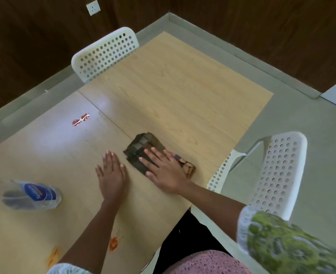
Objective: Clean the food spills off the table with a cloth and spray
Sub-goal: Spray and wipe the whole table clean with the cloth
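Head view: right hand (pixel 166 171) flat on cloth (pixel 141 148), left hand (pixel 112 173) flat on table (pixel 183 86); red spill (pixel 81 119) and orange spill (pixel 114 243) remain, spray bottle (pixel 38 194) seemingly idle.

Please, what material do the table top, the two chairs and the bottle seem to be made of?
Table: probably wood-look laminate, with printed grain and glossy glare.
Chairs: white moulded plastic, apparently, with perforated backs.
Bottle: clear plastic, likely; see-through, blue label, blurred.

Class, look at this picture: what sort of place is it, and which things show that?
Probably a canteen or meeting room: a long wood-grain table, white perforated plastic chairs pulled up to it, dark wood-panelled walls and food spills on the tabletop.
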